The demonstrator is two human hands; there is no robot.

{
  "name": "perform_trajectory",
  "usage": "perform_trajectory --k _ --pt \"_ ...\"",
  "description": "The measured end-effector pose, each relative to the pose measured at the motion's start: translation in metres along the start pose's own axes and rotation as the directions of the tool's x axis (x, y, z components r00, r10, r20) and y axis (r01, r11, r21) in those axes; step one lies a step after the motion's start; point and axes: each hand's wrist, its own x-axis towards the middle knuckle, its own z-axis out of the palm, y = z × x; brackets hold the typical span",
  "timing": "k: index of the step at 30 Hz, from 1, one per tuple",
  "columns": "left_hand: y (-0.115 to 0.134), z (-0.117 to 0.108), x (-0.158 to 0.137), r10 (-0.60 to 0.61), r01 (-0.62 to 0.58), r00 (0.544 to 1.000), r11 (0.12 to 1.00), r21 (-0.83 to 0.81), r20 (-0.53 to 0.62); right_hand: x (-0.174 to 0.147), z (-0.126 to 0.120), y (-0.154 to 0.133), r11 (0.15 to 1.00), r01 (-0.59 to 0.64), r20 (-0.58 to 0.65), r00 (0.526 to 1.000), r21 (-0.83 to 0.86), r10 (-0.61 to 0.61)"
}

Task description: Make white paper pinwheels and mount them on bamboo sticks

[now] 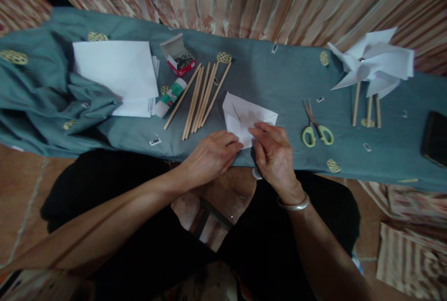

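A small white piece of paper with a slit cut into it lies at the table's near edge, between my two hands. My left hand is closed, its fingertips gripping the paper's near left edge. On the right, my right hand, with a silver bangle at the wrist, pinches the paper's near right part between thumb and fingers. Part of the paper is hidden under the fingers. Green-handled scissors lie right of my right hand, blades pointing away. Several wooden sticks lie left of the paper.
A stack of white paper lies far left. Near it are a red-and-white box of small metal pins and a glue stick. White paper pinwheels on sticks lie right, with a dark phone-like object at the edge.
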Motion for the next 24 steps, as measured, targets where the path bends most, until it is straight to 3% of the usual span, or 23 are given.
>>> perform_trajectory --k 24 --pt "-0.0011 0.0014 -0.0007 0.007 -0.007 1.000 1.000 0.015 -0.001 -0.0010 0.0044 -0.0017 0.982 0.108 0.073 0.992 -0.151 -0.098"
